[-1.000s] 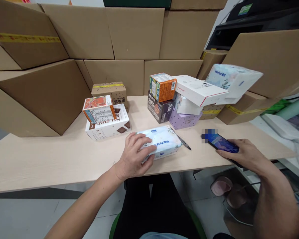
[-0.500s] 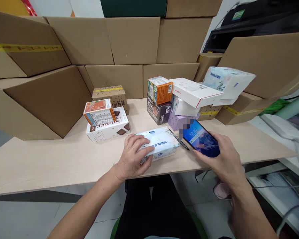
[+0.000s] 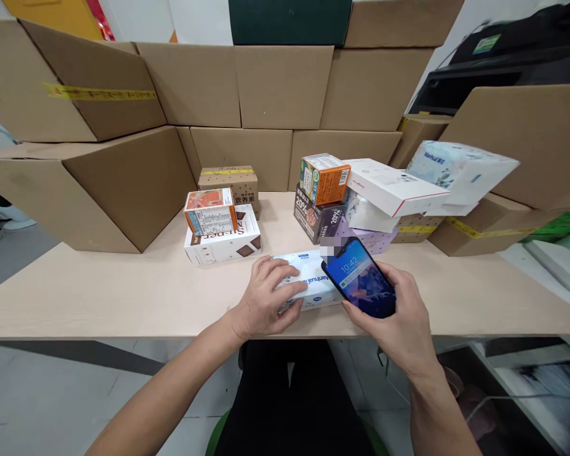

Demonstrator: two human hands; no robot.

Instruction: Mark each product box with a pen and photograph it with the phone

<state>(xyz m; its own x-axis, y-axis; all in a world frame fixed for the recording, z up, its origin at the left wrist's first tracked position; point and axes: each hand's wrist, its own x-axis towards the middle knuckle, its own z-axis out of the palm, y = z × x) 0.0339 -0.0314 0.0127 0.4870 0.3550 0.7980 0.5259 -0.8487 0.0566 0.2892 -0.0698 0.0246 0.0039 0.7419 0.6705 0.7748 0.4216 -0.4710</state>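
Observation:
My left hand (image 3: 266, 297) rests on top of a white and blue tissue pack (image 3: 308, 282) lying near the front edge of the light wooden table (image 3: 99, 297), fingers curled over its left end. My right hand (image 3: 403, 323) grips a dark smartphone (image 3: 361, 285) with its screen lit, held just above the right end of the tissue pack. The pack's right part is hidden behind the phone.
Behind stand an orange carton (image 3: 209, 211) on a white chocolate box (image 3: 225, 242), a small brown box (image 3: 230, 180), and a pile of cartons with a white flat box (image 3: 394, 188) and another tissue pack (image 3: 460, 168). Large cardboard boxes (image 3: 114, 183) wall the back and sides.
My right hand has brought the phone leftward from the table's right side to above the tissue pack. The left hand has stayed on the pack.

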